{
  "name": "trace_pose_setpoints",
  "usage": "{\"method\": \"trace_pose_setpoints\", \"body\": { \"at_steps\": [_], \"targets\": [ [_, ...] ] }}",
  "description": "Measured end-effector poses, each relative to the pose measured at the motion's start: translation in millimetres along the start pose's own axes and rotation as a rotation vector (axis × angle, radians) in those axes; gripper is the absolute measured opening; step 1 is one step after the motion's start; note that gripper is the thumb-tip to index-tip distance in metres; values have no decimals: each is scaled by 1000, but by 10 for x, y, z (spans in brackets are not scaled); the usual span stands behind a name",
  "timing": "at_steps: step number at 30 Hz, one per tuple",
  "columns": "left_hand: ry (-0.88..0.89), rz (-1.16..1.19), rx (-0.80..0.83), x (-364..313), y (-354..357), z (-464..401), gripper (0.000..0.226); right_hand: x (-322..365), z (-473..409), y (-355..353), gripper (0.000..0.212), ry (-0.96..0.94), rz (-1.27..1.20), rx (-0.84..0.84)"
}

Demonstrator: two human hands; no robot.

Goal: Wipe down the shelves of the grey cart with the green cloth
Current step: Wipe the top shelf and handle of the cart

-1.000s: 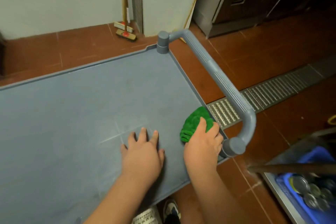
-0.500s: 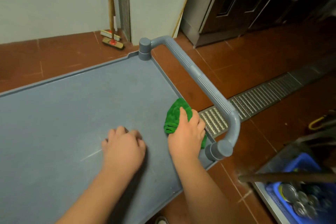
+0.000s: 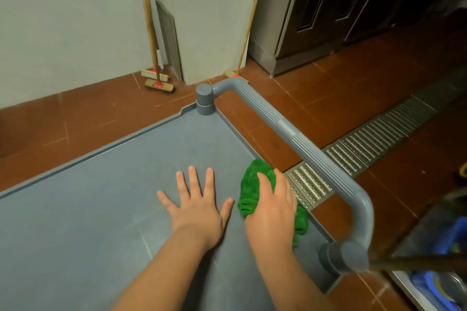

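Note:
The grey cart's top shelf fills the lower left of the view, with a raised rim and a curved grey handle along its right end. A crumpled green cloth lies on the shelf close to the right rim. My right hand presses down on the cloth, fingers curled over it, and covers its middle. My left hand lies flat on the bare shelf just left of the cloth, fingers spread, holding nothing.
Red floor tiles surround the cart. A metal drain grate runs under the handle toward the right. Two brooms lean on the white wall behind. A dark cabinet stands at back right. A blue bin sits at lower right.
My left hand has opened from curled to flat with spread fingers. My right hand and the cloth stay near the right rim. The view has tilted up, showing more wall.

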State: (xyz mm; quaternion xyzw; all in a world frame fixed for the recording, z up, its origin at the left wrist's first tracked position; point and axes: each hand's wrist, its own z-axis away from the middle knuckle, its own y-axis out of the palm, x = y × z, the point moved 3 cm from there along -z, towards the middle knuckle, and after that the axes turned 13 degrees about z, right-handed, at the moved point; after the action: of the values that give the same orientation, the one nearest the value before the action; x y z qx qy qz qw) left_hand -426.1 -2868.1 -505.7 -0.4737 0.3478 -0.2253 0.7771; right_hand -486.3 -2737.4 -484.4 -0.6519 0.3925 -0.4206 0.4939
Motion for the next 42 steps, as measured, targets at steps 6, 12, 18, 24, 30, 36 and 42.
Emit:
{"method": "trace_pose_setpoints", "body": {
  "at_steps": [6, 12, 18, 24, 30, 36, 42],
  "targets": [
    [-7, -22, 9, 33, 37, -26, 79, 494, -498, 172, 67, -105, -44, -29],
    [9, -16, -27, 21, 67, 2, 77, 548, -643, 207, 64, -184, 0, -23],
    [20, 13, -16, -110, 139, 134, 77, -60, -97, -47, 82, -97, 79, 54],
    [42, 20, 24, -233, 195, 291, 79, -649, 685, -275, 73, 113, 190, 79],
    [29, 15, 30, -190, 147, 213, 81, -699, 876, -364, 59, 101, 179, 68],
    [40, 23, 37, -162, 158, 300, 81, -729, 1181, -399, 62, 52, 193, 78],
    [76, 32, 19, -86, 192, 440, 82, -832, 1466, -460, 76, -60, 168, 184]
  ]
}}
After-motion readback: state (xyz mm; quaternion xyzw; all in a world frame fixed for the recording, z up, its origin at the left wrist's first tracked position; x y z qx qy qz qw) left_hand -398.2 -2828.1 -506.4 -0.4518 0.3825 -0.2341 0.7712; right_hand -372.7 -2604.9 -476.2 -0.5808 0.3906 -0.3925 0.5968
